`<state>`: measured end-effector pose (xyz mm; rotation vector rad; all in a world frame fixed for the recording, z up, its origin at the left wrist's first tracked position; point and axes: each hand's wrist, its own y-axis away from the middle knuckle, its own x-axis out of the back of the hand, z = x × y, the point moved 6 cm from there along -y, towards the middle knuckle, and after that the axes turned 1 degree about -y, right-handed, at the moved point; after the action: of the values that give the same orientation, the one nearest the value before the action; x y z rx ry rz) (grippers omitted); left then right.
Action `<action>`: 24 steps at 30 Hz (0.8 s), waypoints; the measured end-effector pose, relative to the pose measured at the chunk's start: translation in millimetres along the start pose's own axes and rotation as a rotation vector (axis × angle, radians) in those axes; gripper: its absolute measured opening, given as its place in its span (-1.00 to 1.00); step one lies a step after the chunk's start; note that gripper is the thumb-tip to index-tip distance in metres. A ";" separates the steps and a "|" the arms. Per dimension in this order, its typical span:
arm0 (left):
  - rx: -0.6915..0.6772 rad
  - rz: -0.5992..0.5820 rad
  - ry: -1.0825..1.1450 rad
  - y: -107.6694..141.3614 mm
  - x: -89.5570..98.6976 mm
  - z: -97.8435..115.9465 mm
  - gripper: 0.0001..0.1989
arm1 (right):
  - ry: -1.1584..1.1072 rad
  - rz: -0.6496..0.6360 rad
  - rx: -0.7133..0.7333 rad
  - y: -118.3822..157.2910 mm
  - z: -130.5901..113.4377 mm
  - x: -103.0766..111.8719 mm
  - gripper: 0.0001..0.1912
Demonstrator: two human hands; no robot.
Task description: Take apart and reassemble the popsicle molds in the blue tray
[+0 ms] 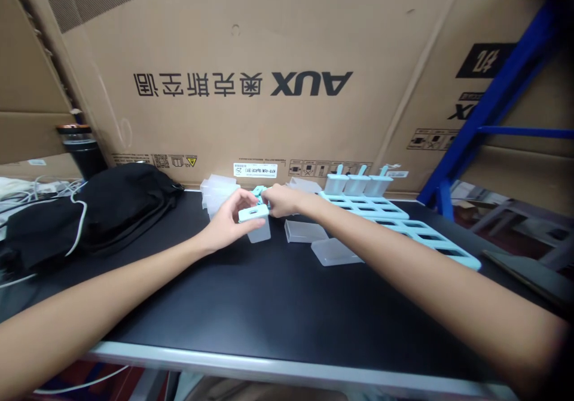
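My left hand [226, 225] grips an ice pop mould [259, 229], a translucent cup with a pale blue slotted rim, tilted above the table. Just behind it, my right hand [278, 201] has its fingers bent together at a small heap of pale blue plastic pieces [257, 191]. Whatever those fingertips pinch is hidden. Translucent cups [219, 192] stand in a cluster left of the heap. Two more clear pieces, a cup [305, 232] and a flat one [334, 251], lie right of my hands, the flat one partly covered by my right forearm.
On the right lie two pale blue mould frames [452, 251]; the rear one holds three moulds with sticks [357, 181]. A black bag [130, 201], cables and a dark bottle [83, 150] are left. A big cardboard box [242, 36] stands behind the black table [233, 311].
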<state>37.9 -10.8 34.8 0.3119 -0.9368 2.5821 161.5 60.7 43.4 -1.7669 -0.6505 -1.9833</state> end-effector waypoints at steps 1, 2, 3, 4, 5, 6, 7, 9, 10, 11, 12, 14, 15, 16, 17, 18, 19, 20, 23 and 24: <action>0.008 -0.033 -0.004 0.7 -3.0 -1.2 -0.63 | 0.006 -0.022 -0.008 -1.5 1.6 -1.2 -0.65; 0.021 -0.065 -0.020 1.3 -5.3 -2.7 -0.63 | 0.011 -0.050 -0.014 -2.9 4.1 -1.7 -0.63; 0.038 -0.103 -0.050 1.8 -7.1 -4.3 -0.63 | 0.014 -0.085 -0.017 -4.0 7.4 -1.7 -0.63; 0.054 -0.157 -0.097 2.3 -8.9 -5.8 -0.62 | 0.015 -0.124 -0.020 -5.1 11.0 -1.3 -0.63; 0.066 -0.224 -0.160 3.0 -10.9 -7.0 -0.62 | 0.015 -0.162 -0.020 -6.0 14.4 -0.5 -0.64; 0.070 -0.294 -0.228 3.9 -12.4 -7.8 -0.62 | 0.014 -0.191 -0.019 -6.9 17.5 0.9 -0.67; 0.064 -0.357 -0.293 4.8 -13.4 -8.0 -0.63 | 0.014 -0.204 -0.017 -8.2 19.9 2.8 -0.70; 0.019 -0.439 -0.381 6.6 -14.2 -5.8 -0.70 | 0.017 -0.175 -0.015 -11.7 22.4 7.0 -0.71; -0.015 -0.460 -0.399 7.5 -14.5 -3.5 -0.74 | 0.021 -0.150 -0.016 -13.7 22.7 8.1 -0.70; -0.051 -0.475 -0.403 8.5 -15.3 -0.6 -0.78 | 0.028 -0.130 -0.018 -15.7 22.6 7.8 -0.69; -0.088 -0.490 -0.399 9.8 -16.7 2.4 -0.82 | 0.035 -0.120 -0.023 -17.4 22.3 6.1 -0.69; -0.150 -0.519 -0.396 12.6 -20.6 7.9 -0.84 | 0.049 -0.119 -0.033 -20.0 21.8 0.9 -0.71; -0.171 -0.532 -0.398 13.9 -22.6 10.0 -0.84 | 0.055 -0.118 -0.036 -20.7 21.7 -1.4 -0.74; -0.187 -0.544 -0.404 15.0 -24.3 11.4 -0.83 | 0.058 -0.112 -0.038 -21.0 21.9 -2.8 -0.76; -0.197 -0.556 -0.411 15.9 -25.6 12.2 -0.82 | 0.060 -0.104 -0.039 -21.0 22.3 -3.6 -0.77; -0.205 -0.565 -0.418 16.5 -26.6 12.6 -0.80 | 0.061 -0.095 -0.039 -20.8 22.8 -3.6 -0.77; -0.211 -0.571 -0.423 17.0 -27.0 12.6 -0.79 | 0.060 -0.087 -0.036 -20.6 23.3 -3.3 -0.78; -0.215 -0.571 -0.427 17.1 -27.0 12.4 -0.78 | 0.057 -0.078 -0.031 -20.5 23.9 -2.6 -0.79; -0.213 -0.548 -0.430 16.6 -25.4 11.3 -0.77 | 0.042 -0.039 -0.015 -22.1 25.1 0.3 -0.77; -0.212 -0.538 -0.430 16.3 -24.9 11.3 -0.76 | 0.036 -0.023 -0.010 -23.2 25.0 1.1 -0.73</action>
<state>54.5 -36.5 25.8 0.9408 -1.0756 1.9387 168.0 94.2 45.0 -1.7332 -0.6531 -2.0316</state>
